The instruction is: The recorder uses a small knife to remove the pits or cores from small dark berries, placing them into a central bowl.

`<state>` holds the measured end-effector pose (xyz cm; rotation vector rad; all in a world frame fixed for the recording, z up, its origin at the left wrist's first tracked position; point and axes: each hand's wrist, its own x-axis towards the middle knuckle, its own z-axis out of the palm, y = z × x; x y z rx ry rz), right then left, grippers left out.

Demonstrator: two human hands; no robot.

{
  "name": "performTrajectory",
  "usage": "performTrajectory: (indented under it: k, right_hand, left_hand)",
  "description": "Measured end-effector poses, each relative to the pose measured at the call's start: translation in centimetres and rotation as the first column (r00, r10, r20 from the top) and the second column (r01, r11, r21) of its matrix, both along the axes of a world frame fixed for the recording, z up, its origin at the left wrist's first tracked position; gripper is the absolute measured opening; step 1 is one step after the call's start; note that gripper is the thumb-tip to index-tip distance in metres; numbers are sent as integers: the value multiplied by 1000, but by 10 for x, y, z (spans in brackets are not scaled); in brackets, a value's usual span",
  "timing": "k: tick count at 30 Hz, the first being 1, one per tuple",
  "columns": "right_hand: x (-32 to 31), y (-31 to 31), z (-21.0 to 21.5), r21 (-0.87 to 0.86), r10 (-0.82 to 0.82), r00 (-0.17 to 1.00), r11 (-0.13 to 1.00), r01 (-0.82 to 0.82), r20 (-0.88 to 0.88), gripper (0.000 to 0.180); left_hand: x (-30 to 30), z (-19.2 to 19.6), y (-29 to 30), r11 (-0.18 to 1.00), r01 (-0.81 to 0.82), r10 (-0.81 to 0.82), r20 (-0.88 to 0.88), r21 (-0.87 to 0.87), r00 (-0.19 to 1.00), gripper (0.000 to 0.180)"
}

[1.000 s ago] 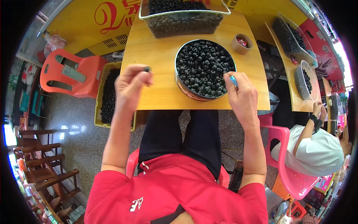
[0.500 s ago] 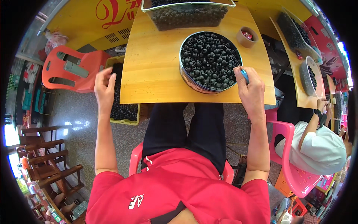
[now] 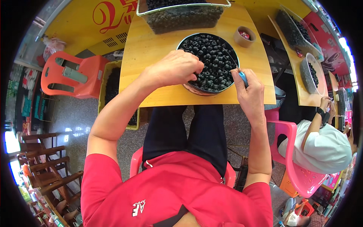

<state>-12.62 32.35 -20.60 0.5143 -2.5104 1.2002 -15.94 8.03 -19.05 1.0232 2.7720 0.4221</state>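
Observation:
A round tin (image 3: 196, 90) full of small black pieces (image 3: 216, 66), glossy and rounded, some with a hole, stands near the table's front edge. My left hand (image 3: 177, 69) reaches over the tin's left side, fingers curled in above the pieces; what they hold, if anything, is hidden. At the tin's right rim, my right hand (image 3: 250, 90) is closed round the blue handle of a thin-shafted tool (image 3: 243, 78). Its slim dark shaft points up and left over the black pieces; I cannot tell its exact kind.
Behind the tin is a clear bin (image 3: 185, 19) of similar black pieces. A small brown cup (image 3: 242, 42) with red bits sits to its right. A yellow crate (image 3: 102, 89) stands left of the table, beside an orange chair (image 3: 92, 77). At right, a person in white (image 3: 327, 145) sits at another table.
My left hand has swung from beside the table's left edge to over the tin, and its fingers have curled in. My right hand still grips the blue-handled tool at the rim.

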Motion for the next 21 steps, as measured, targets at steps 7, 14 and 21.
performTrajectory:
  k: [7,14,21]
  right_hand:
    - [2,-8,3,-109,65,994,993,-56,86,23]
    - [5,-30,1,-503,273,908,861,-83,317,25]
    - [9,-48,10,-759,442,831,650,-37,339,18]
  left_hand:
    - [-2,-3,2,1000,-18,16,-117,-20,993,18]
    - [21,2,2,499,-421,-78,523,758,849,23]
    - [41,-6,12,198,-471,-236,508,860,828,24]
